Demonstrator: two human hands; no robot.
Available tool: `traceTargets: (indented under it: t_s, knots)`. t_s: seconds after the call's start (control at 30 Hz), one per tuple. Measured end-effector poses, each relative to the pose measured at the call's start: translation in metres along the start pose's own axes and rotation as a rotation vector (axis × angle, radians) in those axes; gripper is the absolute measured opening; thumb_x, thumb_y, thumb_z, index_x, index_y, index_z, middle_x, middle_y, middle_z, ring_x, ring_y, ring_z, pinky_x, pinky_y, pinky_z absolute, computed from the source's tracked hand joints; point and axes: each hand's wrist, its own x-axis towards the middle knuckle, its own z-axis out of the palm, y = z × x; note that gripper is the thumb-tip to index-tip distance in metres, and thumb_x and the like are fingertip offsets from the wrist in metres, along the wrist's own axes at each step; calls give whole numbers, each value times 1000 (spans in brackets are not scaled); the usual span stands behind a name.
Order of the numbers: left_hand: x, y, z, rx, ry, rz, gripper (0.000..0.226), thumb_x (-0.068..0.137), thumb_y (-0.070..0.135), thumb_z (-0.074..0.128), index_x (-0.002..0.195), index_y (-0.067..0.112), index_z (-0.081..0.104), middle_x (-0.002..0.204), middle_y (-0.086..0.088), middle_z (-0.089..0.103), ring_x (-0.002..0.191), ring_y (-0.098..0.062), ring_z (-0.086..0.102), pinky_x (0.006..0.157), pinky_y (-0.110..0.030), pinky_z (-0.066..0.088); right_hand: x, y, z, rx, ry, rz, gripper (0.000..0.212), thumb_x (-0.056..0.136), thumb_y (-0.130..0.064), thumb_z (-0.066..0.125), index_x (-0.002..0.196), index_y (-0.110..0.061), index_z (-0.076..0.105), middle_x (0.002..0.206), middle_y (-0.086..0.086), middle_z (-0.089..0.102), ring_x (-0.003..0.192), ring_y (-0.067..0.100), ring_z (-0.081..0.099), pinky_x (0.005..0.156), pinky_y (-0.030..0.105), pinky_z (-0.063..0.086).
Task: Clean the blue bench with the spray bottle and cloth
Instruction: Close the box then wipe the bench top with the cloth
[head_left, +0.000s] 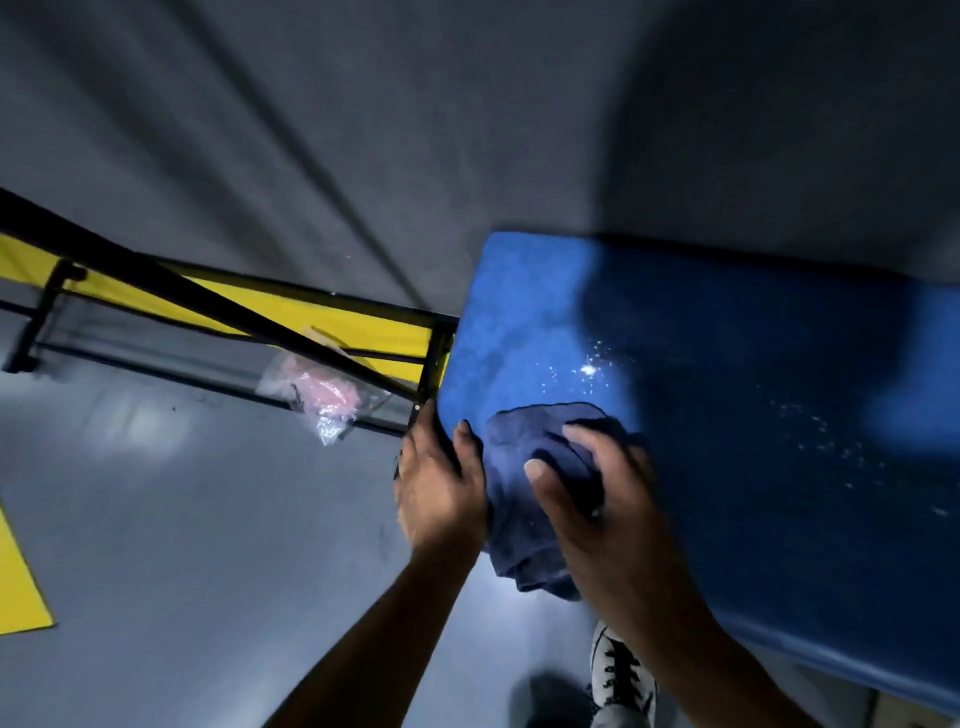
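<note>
The blue bench (753, 415) fills the right half of the view, its padded top speckled with white spray droplets near the middle. A crumpled dark blue cloth (524, 499) lies on the bench's near left corner and hangs over the edge. My right hand (597, 499) presses down on the cloth with fingers curled into it. My left hand (441, 483) grips the bench's left edge, thumb on top beside the cloth. No spray bottle is in view.
A black metal frame with a yellow panel (311, 317) stands left of the bench. A clear plastic bag (322, 395) with pink contents lies under it. Grey floor spreads at lower left, with a yellow mat (21, 587). My shoe (621, 670) is below the bench.
</note>
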Motion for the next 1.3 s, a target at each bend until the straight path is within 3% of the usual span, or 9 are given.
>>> traceTargets:
  t_s: [0.1, 0.27, 0.43, 0.53, 0.67, 0.77, 0.87, 1.0, 1.3]
  knots:
    - [2, 1, -7, -87, -71, -29, 53, 93, 55, 39, 141, 34, 46, 135, -1, 58, 127, -27, 56, 105, -52, 48, -9, -6, -2, -310, 108, -165, 39, 92, -51, 47, 122, -30, 59, 117, -7, 50, 104, 19, 57, 87, 30, 44]
    - [6, 3, -13, -158, -98, -41, 42, 98, 46, 47, 140, 36, 50, 131, 6, 62, 123, -20, 59, 105, -46, 50, -3, -2, 8, -532, -35, -66, 39, 92, -51, 51, 126, -34, 54, 114, 0, 57, 100, 23, 59, 80, 36, 48]
    - [8, -3, -20, -214, -133, -5, 32, 104, 48, 42, 127, 32, 59, 114, 7, 70, 109, -17, 67, 88, -39, 57, 13, -39, 3, -229, -71, -46, 20, 88, -44, 69, 96, -31, 56, 90, -15, 62, 83, 2, 58, 68, 14, 39]
    - [12, -3, -25, -286, -136, -44, 26, 108, 33, 43, 119, 25, 66, 106, 5, 71, 101, -13, 68, 79, -22, 50, 4, -43, 5, -179, -54, -19, 23, 88, -50, 68, 103, -33, 62, 91, -16, 65, 86, -1, 61, 72, 9, 42]
    - [18, -1, -32, -324, -184, -93, 25, 108, 26, 43, 120, 34, 63, 106, 17, 66, 100, 7, 59, 76, -14, 43, -5, -19, 11, -718, 28, -90, 50, 85, -63, 49, 118, -30, 66, 120, 6, 61, 107, 31, 62, 85, 45, 54]
    - [28, 4, -33, -330, -184, -77, 26, 107, 22, 43, 102, 39, 62, 99, 17, 65, 98, 2, 62, 70, -13, 44, -11, -20, 28, -739, 137, -248, 52, 89, -55, 49, 123, -21, 70, 143, 16, 57, 128, 42, 56, 103, 54, 42]
    - [43, 9, -29, -386, -171, -73, 32, 107, 19, 46, 98, 46, 62, 101, 20, 68, 97, 7, 64, 71, -4, 47, -11, -11, 56, -779, 29, -380, 56, 94, -56, 46, 141, -28, 57, 160, 13, 40, 149, 41, 33, 112, 66, 33]
    - [47, 9, -21, -444, -184, -107, 35, 106, 14, 43, 121, 39, 63, 110, 24, 68, 102, 15, 62, 70, -2, 48, 5, 8, 74, -879, -91, -481, 61, 90, -56, 52, 149, -39, 46, 164, 3, 35, 153, 38, 25, 110, 71, 30]
    - [47, 10, -21, -535, -162, -162, 39, 102, 1, 49, 124, 27, 68, 104, 25, 69, 94, 18, 65, 68, 2, 46, 67, -12, 61, -990, -144, -597, 62, 86, -57, 49, 145, -38, 49, 166, 4, 31, 154, 37, 22, 114, 74, 18]
